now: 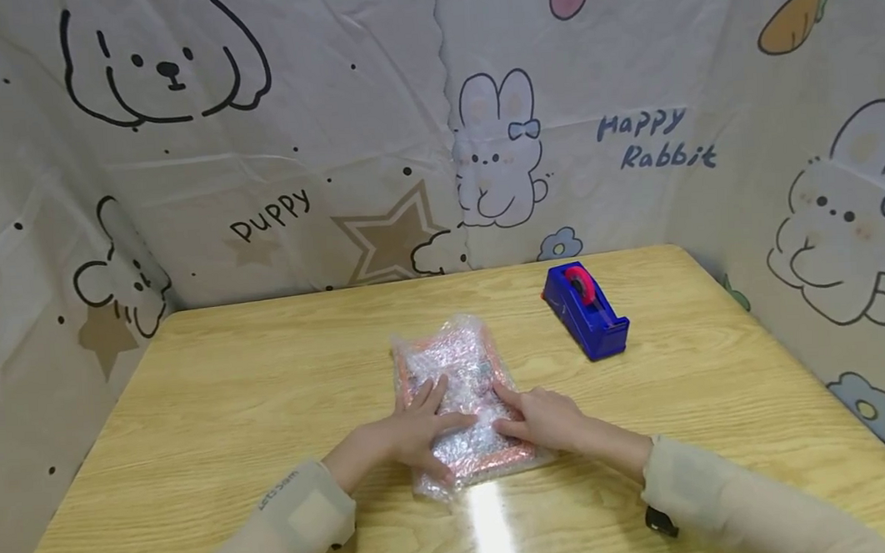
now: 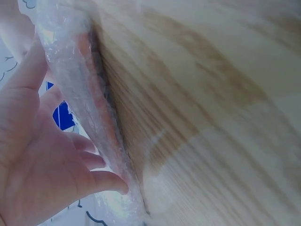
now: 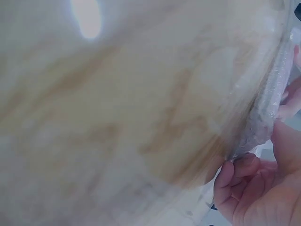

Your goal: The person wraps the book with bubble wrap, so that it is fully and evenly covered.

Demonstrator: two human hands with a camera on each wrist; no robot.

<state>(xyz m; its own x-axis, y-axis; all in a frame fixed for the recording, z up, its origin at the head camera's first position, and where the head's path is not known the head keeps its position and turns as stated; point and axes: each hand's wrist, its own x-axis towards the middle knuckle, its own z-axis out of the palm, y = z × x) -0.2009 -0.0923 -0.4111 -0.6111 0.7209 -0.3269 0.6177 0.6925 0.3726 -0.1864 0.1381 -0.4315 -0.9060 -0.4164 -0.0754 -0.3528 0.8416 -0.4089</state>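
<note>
A flat rectangular package (image 1: 455,363) wrapped in clear bubble wrap lies on the table, an orange border showing through the film. Across its near left part my left hand (image 1: 421,436) rests with fingers spread, pressing the wrap. In the left wrist view that hand (image 2: 51,155) has its fingers straight along the package's side (image 2: 89,103). My right hand (image 1: 547,417) is at the package's right side, index finger and thumb on top. The right wrist view shows this hand (image 3: 263,183) with several fingers curled at the wrap's edge (image 3: 256,129) and the thumb against the film.
A blue tape dispenser (image 1: 587,315) with a pink-red roll stands behind and right of the package. The wooden table (image 1: 267,377) meets a cloth-covered wall (image 1: 375,130) with cartoon prints at the back and sides.
</note>
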